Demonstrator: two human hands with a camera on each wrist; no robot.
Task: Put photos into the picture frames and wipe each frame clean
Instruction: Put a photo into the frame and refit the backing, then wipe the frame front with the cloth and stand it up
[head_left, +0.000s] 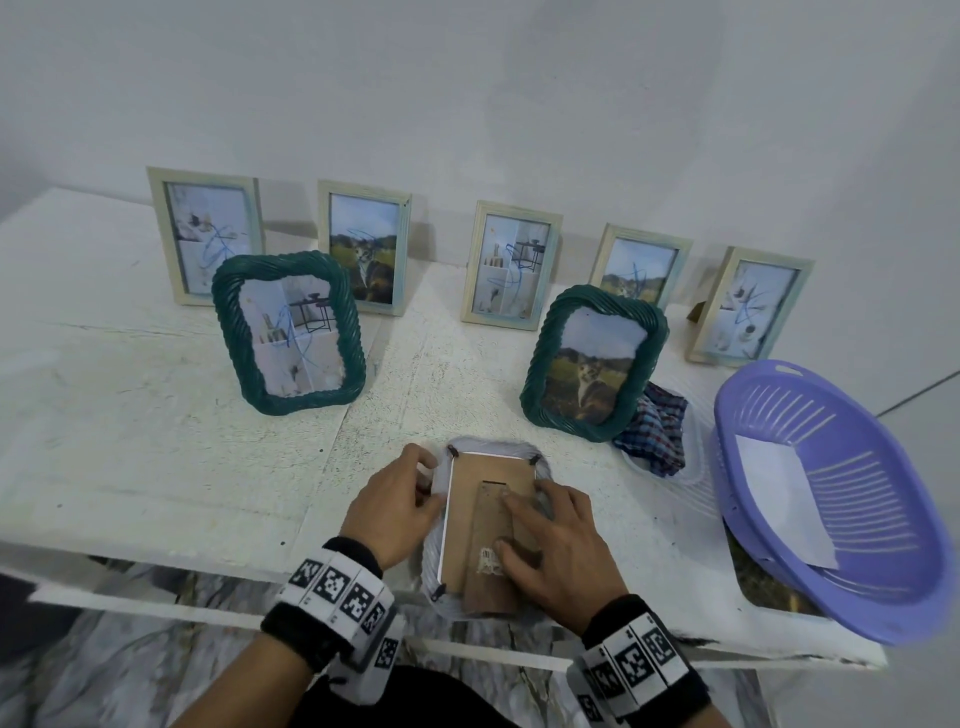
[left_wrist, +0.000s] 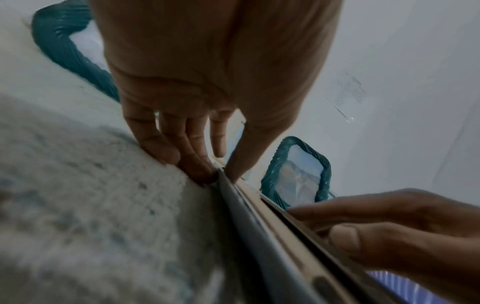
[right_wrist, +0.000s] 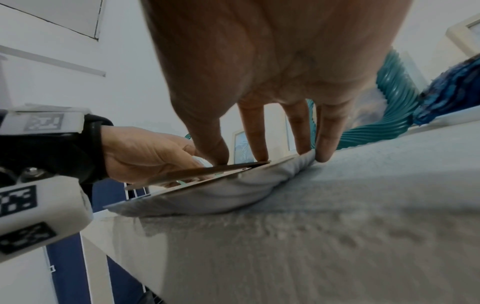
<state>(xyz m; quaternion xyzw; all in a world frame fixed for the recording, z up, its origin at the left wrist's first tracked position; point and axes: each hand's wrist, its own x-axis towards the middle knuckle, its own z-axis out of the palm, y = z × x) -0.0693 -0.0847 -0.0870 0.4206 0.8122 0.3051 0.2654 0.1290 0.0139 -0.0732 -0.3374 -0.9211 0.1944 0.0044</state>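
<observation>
A pale grey frame (head_left: 439, 530) with a soft, rope-like twisted border lies face down at the near edge of the rough white-painted surface (head_left: 156, 441), its long axis running from the person toward the wall. Its brown cardboard backing board (head_left: 470, 525), a flat rectangle with a hinged easel stand, points the same way. The left hand (head_left: 392, 506) pinches the board's left edge between thumb and curled fingertips. The right hand (head_left: 558, 553) lies flat with straight fingers pressing on the board and stand. Beyond stand two glossy teal twisted-rope frames (head_left: 288, 332) and five plain pale wooden frames (head_left: 205, 236), all upright. At right sit a checked cloth (head_left: 657, 431) and a slotted lilac plastic basket (head_left: 852, 499).
</observation>
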